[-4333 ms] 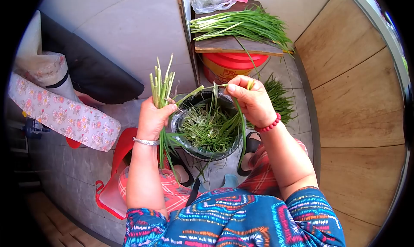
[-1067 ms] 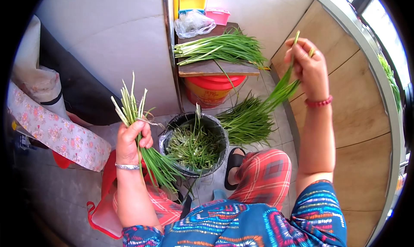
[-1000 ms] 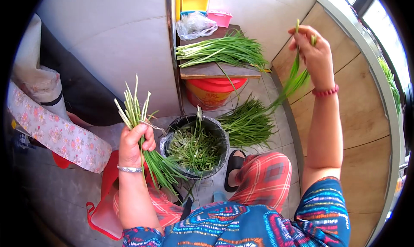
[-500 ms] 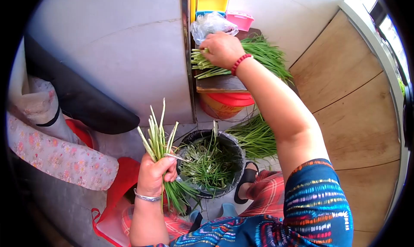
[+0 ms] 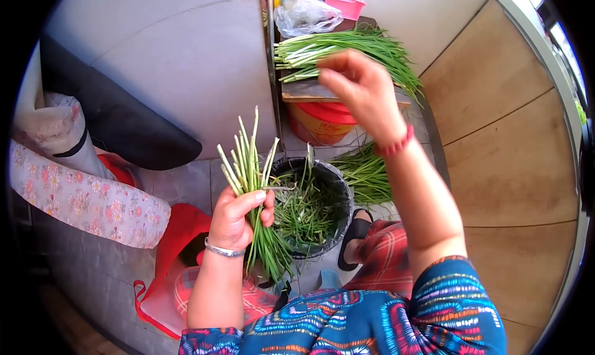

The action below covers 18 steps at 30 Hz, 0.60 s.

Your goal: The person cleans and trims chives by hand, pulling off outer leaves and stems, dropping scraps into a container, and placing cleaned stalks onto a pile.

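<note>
Tiled floor, low bench: right hand draws back, loosely spread and empty.
Greens on the bench seem just added to; left hand clasps another bunch near the bin.

Gleams like smooth, polished metal on the bangle. Looks smooth, with a faint sheen, on the bunch of green stalks. Crinkles as thin, shiny plastic in the clear bag and the dark bin liner. Appears as smooth plastic on the pink box and red bucket. Reads as dark wood on the board, as wood-grain finish on the panels. Looks matt on the black roll, like cloth on the plaid trousers and printed shirt.
</note>
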{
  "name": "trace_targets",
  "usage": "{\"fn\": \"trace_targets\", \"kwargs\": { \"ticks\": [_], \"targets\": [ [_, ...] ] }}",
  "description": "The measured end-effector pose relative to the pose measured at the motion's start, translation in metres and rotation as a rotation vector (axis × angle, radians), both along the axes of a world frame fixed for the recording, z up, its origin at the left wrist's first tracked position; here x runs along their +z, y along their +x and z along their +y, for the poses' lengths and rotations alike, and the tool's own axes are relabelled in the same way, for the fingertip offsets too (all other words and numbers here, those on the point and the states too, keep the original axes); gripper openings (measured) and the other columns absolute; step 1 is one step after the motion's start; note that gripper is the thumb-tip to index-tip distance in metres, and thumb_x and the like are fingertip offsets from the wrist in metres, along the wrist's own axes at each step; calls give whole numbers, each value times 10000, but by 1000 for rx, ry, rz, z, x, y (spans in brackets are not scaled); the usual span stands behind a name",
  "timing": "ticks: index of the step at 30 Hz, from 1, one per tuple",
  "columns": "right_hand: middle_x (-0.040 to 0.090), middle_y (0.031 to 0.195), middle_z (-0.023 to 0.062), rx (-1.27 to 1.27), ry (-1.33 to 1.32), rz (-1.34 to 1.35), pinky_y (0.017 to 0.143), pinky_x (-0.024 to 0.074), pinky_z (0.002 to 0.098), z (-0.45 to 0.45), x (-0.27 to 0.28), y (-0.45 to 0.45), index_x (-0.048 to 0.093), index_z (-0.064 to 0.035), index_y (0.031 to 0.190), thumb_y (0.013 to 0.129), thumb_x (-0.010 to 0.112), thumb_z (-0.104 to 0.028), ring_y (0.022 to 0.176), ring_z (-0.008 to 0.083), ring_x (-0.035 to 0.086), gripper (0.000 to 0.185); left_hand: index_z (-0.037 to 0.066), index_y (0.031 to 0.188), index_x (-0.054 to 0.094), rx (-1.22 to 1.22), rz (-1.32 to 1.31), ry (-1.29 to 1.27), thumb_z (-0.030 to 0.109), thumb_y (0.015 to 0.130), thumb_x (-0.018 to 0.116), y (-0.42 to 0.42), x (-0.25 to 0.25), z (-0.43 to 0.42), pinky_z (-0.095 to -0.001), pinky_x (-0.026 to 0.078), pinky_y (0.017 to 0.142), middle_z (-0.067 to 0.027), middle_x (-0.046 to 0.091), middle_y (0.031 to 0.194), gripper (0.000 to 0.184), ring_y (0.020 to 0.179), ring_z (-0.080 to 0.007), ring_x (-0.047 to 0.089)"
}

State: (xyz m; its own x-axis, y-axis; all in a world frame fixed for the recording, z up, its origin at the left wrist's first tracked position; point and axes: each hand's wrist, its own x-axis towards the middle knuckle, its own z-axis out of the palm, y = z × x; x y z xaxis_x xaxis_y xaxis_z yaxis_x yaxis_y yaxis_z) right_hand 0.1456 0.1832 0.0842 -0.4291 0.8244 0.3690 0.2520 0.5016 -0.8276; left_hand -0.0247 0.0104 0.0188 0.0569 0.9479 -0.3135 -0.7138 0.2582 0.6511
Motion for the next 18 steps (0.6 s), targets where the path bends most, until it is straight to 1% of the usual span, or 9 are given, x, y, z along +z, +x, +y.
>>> {"fn": "trace_targets", "kwargs": {
  "ticks": [2, 4, 6, 8, 10, 14, 16, 17, 18],
  "targets": [
    [592, 850, 43, 75, -343, 185, 695, 440, 240, -43, -16, 10, 563, -9, 941, 732, 627, -160, 760, 108, 542, 266, 13, 863, 505, -21, 49, -20, 70, 723, 552, 8, 2, -1, -267, 411, 453, -70, 541, 676, 158, 522, -138, 510],
    [581, 826, 23, 108, -527, 270, 698, 435, 229, -76, -36, 11, 562, -2, 932, 754, 624, -192, 784, 80, 518, 268, 15, 879, 514, -62, 61, -15, 78, 723, 562, 16, 1, -1, -262, 418, 464, -63, 551, 699, 174, 544, -139, 521],
    [550, 817, -24, 198, -777, 324, 660, 393, 183, -93, -46, 9, 542, -19, 998, 783, 585, -210, 716, 46, 482, 291, 17, 889, 513, -101, 125, -1, 86, 731, 558, 26, 4, -2, -257, 417, 470, -59, 550, 701, 177, 548, -136, 519],
    [535, 696, -37, 198, -872, 295, 563, 373, 158, -97, -53, 9, 574, -51, 861, 802, 563, -230, 613, 27, 462, 188, 17, 903, 518, -123, 158, 6, 92, 740, 552, 32, 2, -3, -259, 427, 484, -65, 558, 715, 182, 566, -142, 530],
    [534, 655, -32, 255, -884, 370, 557, 379, 165, -96, -52, 11, 573, -57, 807, 803, 563, -231, 586, 36, 467, 174, 17, 917, 523, -138, 191, 15, 98, 749, 546, 34, 2, -3, -261, 437, 498, -70, 566, 728, 188, 583, -148, 541],
    [545, 672, -18, 260, -879, 409, 552, 398, 178, -86, -54, 21, 570, -51, 799, 799, 568, -235, 559, 52, 468, 184, 27, 949, 535, 6, 140, 78, 112, 792, 502, 25, -12, 3, -314, 483, 593, -148, 591, 863, 182, 695, -228, 590],
    [545, 677, -20, 266, -906, 412, 548, 396, 176, -83, -54, 27, 570, -52, 799, 797, 570, -236, 558, 53, 468, 184, 50, 930, 527, 76, -30, 90, 104, 807, 475, 21, -7, 5, -337, 489, 605, -170, 588, 870, 144, 727, -268, 595],
    [545, 683, -21, 275, -936, 415, 543, 395, 173, -82, -55, 29, 570, -52, 799, 796, 572, -236, 556, 53, 468, 184, 75, 930, 507, 41, -70, 106, 133, 812, 479, 15, -11, 6, -380, 485, 647, -146, 589, 867, 134, 806, -282, 590],
    [545, 683, -21, 275, -938, 415, 543, 395, 173, -82, -55, 29, 570, -52, 799, 796, 572, -236, 556, 53, 468, 184, 75, 927, 506, 80, -38, 95, 143, 817, 470, 16, -7, 7, -375, 478, 624, -133, 588, 847, 134, 743, -258, 588]
  ]
}}
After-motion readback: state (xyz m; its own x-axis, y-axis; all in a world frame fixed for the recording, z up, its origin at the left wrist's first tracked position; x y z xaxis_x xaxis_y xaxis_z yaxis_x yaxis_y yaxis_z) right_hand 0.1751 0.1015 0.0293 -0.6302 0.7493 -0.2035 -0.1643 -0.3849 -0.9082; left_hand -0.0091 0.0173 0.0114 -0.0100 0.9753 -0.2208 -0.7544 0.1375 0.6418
